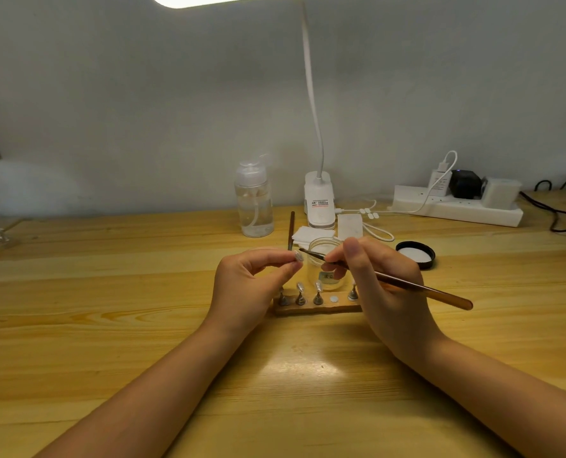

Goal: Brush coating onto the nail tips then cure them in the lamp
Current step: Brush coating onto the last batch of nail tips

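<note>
The job looks to be in its brushing stage, with curing not yet begun: the left hand [252, 279] pinches 1 small pale nail tip [298, 256] between thumb and forefinger, lifted above the stand, while the right hand [374, 276] grips a slim amber-brown brush [407, 285] like a pen, its dark point just beside the tip. Below them on the worktop [142, 325] sits a narrow wooden stand [311, 307] with small metal pegs; I count 2 pegs clearly carrying glossy tips, 1 bare white disc where a peg is missing, and more pegs half hidden by the hands, so I can't say how many are coated. Behind stands a clear glass jar [324, 251], open, its black lid [415, 254] lying well to the right. White square wipes [311, 233] lie by a clear plastic pump bottle [254, 203]. The white clip device [319, 203] at the back may be the lamp.
</note>
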`<state>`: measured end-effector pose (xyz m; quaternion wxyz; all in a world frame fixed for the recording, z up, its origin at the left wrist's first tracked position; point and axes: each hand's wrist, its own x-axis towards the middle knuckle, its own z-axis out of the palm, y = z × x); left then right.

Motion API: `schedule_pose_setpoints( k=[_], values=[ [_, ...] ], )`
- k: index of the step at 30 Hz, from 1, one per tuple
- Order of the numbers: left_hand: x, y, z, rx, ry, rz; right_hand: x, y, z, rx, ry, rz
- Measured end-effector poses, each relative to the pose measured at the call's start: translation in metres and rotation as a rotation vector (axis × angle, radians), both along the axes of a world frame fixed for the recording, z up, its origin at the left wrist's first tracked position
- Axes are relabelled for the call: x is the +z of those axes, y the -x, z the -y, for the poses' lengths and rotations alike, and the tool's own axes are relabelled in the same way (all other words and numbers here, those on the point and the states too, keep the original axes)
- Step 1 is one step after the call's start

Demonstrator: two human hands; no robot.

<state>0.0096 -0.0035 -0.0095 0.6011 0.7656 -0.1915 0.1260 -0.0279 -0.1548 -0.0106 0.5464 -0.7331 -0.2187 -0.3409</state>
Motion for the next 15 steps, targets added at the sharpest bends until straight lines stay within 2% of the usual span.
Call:
schedule_pose_setpoints(
  k=[7, 15],
  values=[
    [-0.0016, -0.0028, 0.0009, -0.002, -0.009, 0.004, -0.0032, -0.0026, 0.0008, 0.008, 0.039, -0.034],
    [-0.0015, -0.0026, 0.0013, -0.004, -0.016, 0.015, -0.0029, 0.0029, 0.0018, 0.016, -0.065, -0.027]
  ],
)
